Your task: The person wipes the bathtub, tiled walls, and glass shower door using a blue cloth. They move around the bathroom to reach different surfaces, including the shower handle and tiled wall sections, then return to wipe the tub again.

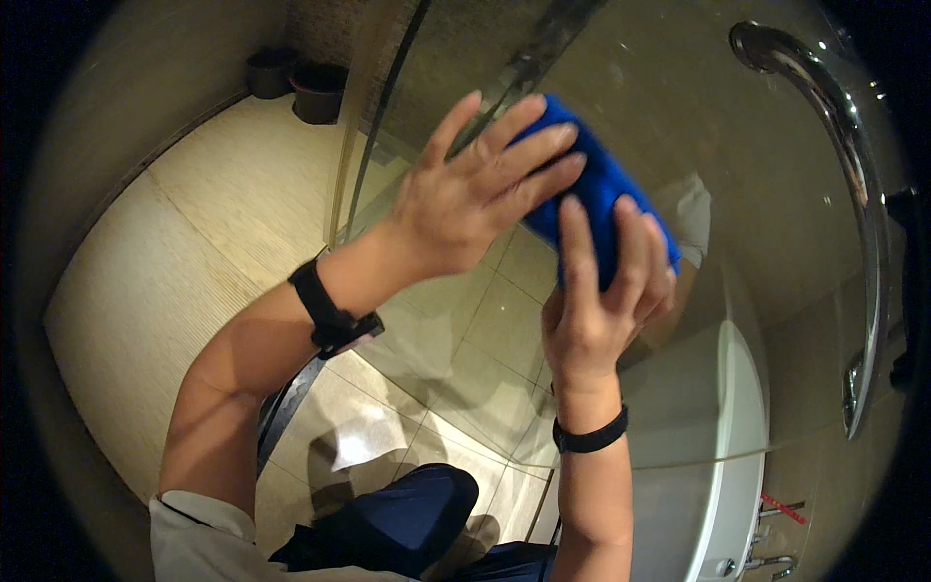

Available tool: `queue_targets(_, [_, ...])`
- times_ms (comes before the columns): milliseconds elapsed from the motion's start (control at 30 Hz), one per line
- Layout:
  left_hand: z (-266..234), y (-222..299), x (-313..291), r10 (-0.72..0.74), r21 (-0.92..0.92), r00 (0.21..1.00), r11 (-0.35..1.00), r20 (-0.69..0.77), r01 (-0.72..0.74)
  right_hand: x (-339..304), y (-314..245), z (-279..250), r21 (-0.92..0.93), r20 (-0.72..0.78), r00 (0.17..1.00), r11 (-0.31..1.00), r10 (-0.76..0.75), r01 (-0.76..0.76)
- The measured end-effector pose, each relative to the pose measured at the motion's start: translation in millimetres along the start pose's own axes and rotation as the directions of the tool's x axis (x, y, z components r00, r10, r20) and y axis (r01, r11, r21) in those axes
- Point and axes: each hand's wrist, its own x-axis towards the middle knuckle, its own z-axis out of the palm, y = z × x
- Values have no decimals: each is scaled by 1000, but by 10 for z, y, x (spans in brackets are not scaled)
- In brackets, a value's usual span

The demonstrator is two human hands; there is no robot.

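Observation:
A folded blue cloth (599, 184) lies against a clear curved glass panel (465, 320) in front of me. Both of my hands are on it. My left hand (475, 199) comes from the left and grips the cloth's upper left part, with several fingertips over it and the smallest finger sticking out past its edge. Its thumb is hidden. From below, my right hand (606, 291) grips the lower right end with bent fingers. The underside of the cloth cannot be seen. A black watch band is on my left wrist and a black band on my right.
A curved chrome handle (858, 184) runs down the right side. Below it stands a white bathtub (722, 417) with chrome taps (771, 563). Two dark bins (318, 94) stand at the far left on a wood-look floor (184, 281). Pale tiles (388, 417) lie below my arms.

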Motion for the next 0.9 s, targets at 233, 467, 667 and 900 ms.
queue_targets(233, [-56,-172,-204,-98,-2,993,995,66,98,20,-338,236,45,-27,999,999,22,-20])
queue_targets(467, [-62,-44,-1538,-35,89,987,996,158,21,-876,-802,367,76,126,960,967,-251,243])
queue_targets(667, [-123,-301,-1283,-38,240,982,971,186,-8,-606,-755,446,88,93,967,969,-237,229])
queue_targets(900, [-284,-676,-683,-34,289,998,957,54,17,9,-922,551,191,-34,997,978,-75,81])
